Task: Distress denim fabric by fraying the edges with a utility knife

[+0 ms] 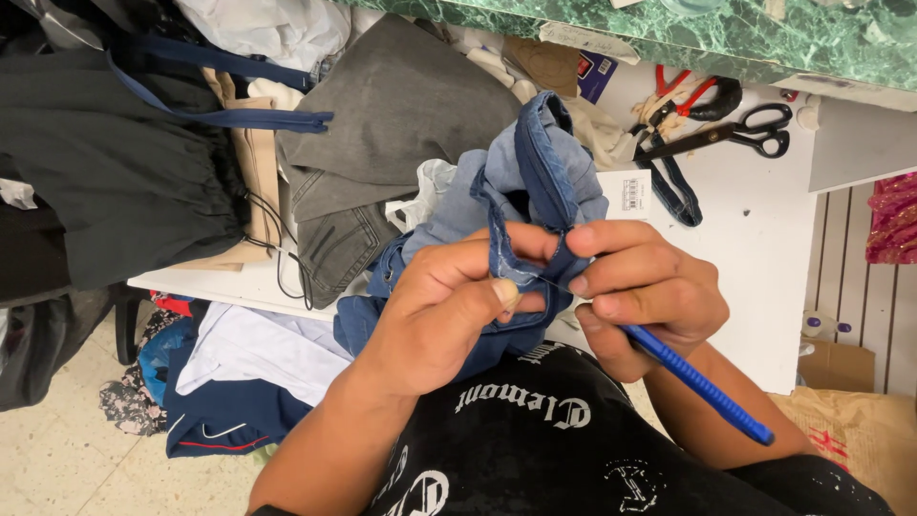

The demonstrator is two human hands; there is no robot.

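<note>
Closely, line by line, from the grip outward:

Right hand: the right hand (642,291) was closed round a blue ribbed tool (702,384), whose handle ran down and to the right out of the fist; thumb and forefinger were pinched together at its thin metal tip, which lay against the cloth.
Left hand: the left hand (449,311) was closed on a fold of the denim garment (535,177), the thumb pressing a frayed, pale edge against the forefinger, just beside the tool tip.
Denim garment: light blue with a darker blue band, it rose in a bunched hump above both hands and trailed down to the table edge in front of the person's black printed shirt (554,440).
Table: the white table (755,248) carried the denim's lower part, a grey garment (401,105) behind it, and a dark pleated garment (105,162) at far left.
Further right: black-handled scissors (735,134) lay open-handled near the green marbled counter edge (688,33), with a red-handled tool (683,91) just beside them and a small white paper tag (626,191) near the denim.
Far left top: a dark blue zip strip (229,115) crossed the piled cloth.
Floor: white and navy clothes (248,373) lay heaped below the table edge.
</note>
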